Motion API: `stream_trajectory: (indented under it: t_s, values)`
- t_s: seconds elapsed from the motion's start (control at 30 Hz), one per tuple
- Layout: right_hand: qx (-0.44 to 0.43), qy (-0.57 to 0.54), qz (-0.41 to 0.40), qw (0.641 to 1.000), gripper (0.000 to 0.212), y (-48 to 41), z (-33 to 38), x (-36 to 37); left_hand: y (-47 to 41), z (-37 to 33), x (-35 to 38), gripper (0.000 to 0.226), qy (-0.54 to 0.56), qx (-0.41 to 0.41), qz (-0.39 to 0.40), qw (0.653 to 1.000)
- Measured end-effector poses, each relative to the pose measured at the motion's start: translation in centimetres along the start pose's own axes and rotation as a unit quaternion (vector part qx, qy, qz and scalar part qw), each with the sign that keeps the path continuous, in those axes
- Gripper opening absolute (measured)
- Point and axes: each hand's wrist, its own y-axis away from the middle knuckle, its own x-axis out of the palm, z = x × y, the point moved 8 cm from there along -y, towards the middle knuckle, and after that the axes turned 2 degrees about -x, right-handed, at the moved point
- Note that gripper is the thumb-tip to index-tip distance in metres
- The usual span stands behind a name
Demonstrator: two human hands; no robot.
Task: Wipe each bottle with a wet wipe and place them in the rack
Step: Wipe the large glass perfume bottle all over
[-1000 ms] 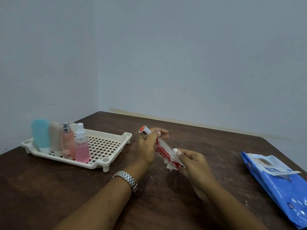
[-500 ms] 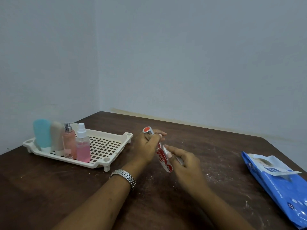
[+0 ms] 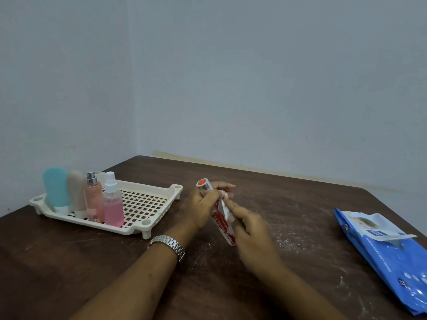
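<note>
Four bottles (image 3: 113,204) in one rack (image 3: 175,189), one red-white bottle (image 3: 223,227) held.
Left hand (image 3: 201,209) grips it near its cap; right hand (image 3: 251,234) pinches one wipe (image 3: 226,212) against it.

four bottles (image 3: 55,188) (image 3: 77,192) (image 3: 93,199) (image 3: 113,206), one rack (image 3: 143,221), one red tube (image 3: 222,224), one wet wipe (image 3: 226,210), one blue wipes pack (image 3: 392,257), two hands (image 3: 201,209) (image 3: 251,236)

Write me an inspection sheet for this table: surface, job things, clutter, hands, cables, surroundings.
Surface: brown table, white specks near the hands.
Job things: rack holds blue bottle, beige bottle, silver-topped spray, white-topped spray, upright; tube and wipe in hand; wipes pack at right, flap lifted.
Clutter: nothing seen.
Grips: left hand holds the tube near its cap; right hand presses the wipe on it.
Cables: nothing seen.
Surroundings: grey walls; watch on left wrist.
</note>
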Motion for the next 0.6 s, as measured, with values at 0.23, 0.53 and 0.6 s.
stream_trajectory:
  t_s: [0.23,0.53,0.6]
  values:
    - [0.032,-0.004,0.016,0.999,0.040,-0.7,-1.1,-0.9,0.5,-0.4,1.5,0.037,0.002,0.005,0.059,0.998]
    - [0.092,0.096,0.031,0.991,0.040,-0.5,-2.9,-1.5,0.0,0.4,1.1,0.029,0.062,-0.020,-0.001,0.998]
    - [0.075,0.095,0.016,0.993,0.040,-0.5,-2.1,-1.5,-0.1,0.6,0.5,0.027,0.064,-0.026,-0.025,0.997]
